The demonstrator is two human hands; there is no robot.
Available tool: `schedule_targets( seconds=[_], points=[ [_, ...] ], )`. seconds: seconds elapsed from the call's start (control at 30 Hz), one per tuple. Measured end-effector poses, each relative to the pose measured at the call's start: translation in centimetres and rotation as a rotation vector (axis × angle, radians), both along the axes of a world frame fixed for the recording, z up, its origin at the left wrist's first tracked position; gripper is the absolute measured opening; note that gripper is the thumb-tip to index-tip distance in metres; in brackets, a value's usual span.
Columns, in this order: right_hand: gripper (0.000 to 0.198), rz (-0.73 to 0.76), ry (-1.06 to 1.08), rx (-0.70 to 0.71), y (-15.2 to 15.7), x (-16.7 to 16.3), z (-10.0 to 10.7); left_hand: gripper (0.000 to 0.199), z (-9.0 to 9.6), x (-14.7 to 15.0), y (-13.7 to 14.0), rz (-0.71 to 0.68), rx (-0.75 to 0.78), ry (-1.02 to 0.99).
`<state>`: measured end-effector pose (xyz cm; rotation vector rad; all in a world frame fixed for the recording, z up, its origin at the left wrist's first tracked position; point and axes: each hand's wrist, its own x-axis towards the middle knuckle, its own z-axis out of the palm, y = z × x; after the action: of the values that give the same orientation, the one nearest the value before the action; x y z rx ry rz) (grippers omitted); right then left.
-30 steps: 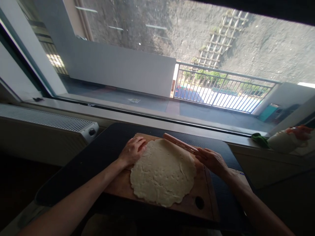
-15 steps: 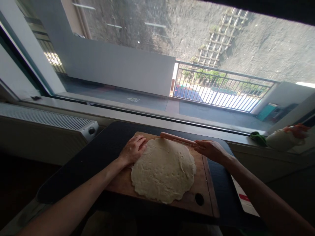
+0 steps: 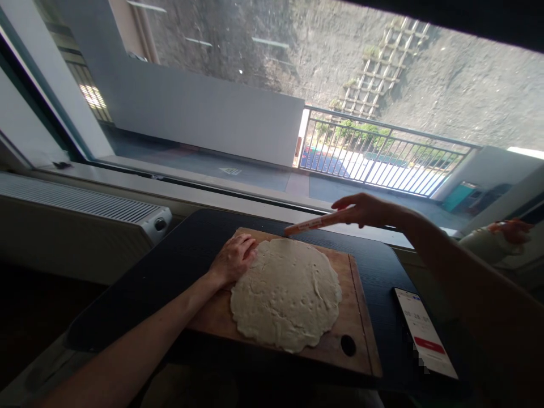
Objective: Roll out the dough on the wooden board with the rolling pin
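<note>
A wide, thin sheet of dough (image 3: pixel 289 294) with a ragged edge and small dents lies on a wooden cutting board (image 3: pixel 327 354). My left hand (image 3: pixel 233 258) rests at the board's far left corner, its fingers lying over the dough's edge with nothing gripped. Above the far right side of the board, my right hand (image 3: pixel 361 211) grips one end of a slim wooden rolling pin (image 3: pixel 310 225). The pin tilts, its gripped end raised and its free end low by the far edge of the dough. Whether that low end touches the board I cannot tell.
The board sits on a dark table (image 3: pixel 170 272). On the right lies a phone (image 3: pixel 427 334) showing a timer. A radiator (image 3: pixel 85 209) stands left, below the window sill (image 3: pixel 204 195). A pale jar-like object (image 3: pixel 488 243) is on the sill at far right.
My right hand has risen and lifted its end of the rolling pin away from the dough. The phone is now uncovered by my right forearm. My left hand has stayed nearly in place.
</note>
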<state>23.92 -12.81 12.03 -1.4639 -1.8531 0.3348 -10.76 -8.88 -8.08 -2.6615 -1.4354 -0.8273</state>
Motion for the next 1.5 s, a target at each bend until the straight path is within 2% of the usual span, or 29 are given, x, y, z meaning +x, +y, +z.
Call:
schedule_targets(
  seconds=[0.1, 0.2, 0.27, 0.3, 0.4, 0.47, 0.6, 0.77, 0.9, 1.1, 1.23, 1.33, 1.5],
  points=[
    [0.024, 0.175, 0.076, -0.136, 3.0, -2.9, 2.6, 0.039, 0.1, 0.1, 0.0, -0.003, 0.002, -0.008],
    [0.023, 0.179, 0.180, -0.003, 6.2, -6.9, 2.6, 0.040, 0.2, 0.1, -0.1, 0.002, 0.003, -0.017],
    [0.024, 0.110, 0.287, 0.096, 8.0, -9.6, 0.9, 0.041, 0.2, 0.1, -0.2, 0.003, 0.006, -0.021],
    [0.024, 0.083, 0.363, 0.098, 8.8, -10.9, -0.4, 0.042, 0.2, 0.0, -0.2, 0.003, 0.006, -0.022],
    [0.023, 0.035, 0.641, -0.038, 10.2, -13.8, -4.5, 0.042, 0.0, 0.0, -0.1, 0.011, 0.012, -0.029],
    [0.024, -0.017, 0.708, -0.015, 10.9, -14.8, -6.3, 0.041, 0.0, 0.0, -0.1, 0.012, 0.015, -0.033],
    [0.024, -0.075, 0.793, 0.120, 12.1, -15.4, -6.6, 0.040, 0.2, 0.0, -0.3, 0.008, 0.017, -0.042],
    [0.022, -0.033, 0.821, 0.114, 13.0, -16.1, -6.4, 0.040, 0.3, 0.1, -0.3, 0.009, 0.014, -0.047],
    [0.022, -0.030, 0.812, 0.129, 12.4, -16.3, -7.0, 0.040, 0.2, 0.1, -0.3, 0.003, -0.003, -0.058],
    [0.020, -0.043, 0.744, 0.123, 11.9, -16.2, -6.7, 0.039, 0.3, 0.1, -0.4, 0.020, -0.008, -0.059],
    [0.021, -0.139, 0.669, 0.192, 11.7, -16.0, -8.0, 0.040, 0.6, 0.2, -0.5, 0.016, -0.008, -0.043],
    [0.021, -0.147, 0.603, 0.233, 10.8, -15.6, -9.0, 0.040, 0.7, 0.2, -0.7, 0.016, -0.009, -0.031],
    [0.021, -0.146, 0.621, 0.267, 10.5, -15.2, -8.0, 0.039, 0.7, 0.2, -0.7, 0.021, -0.006, -0.034]
  ],
)
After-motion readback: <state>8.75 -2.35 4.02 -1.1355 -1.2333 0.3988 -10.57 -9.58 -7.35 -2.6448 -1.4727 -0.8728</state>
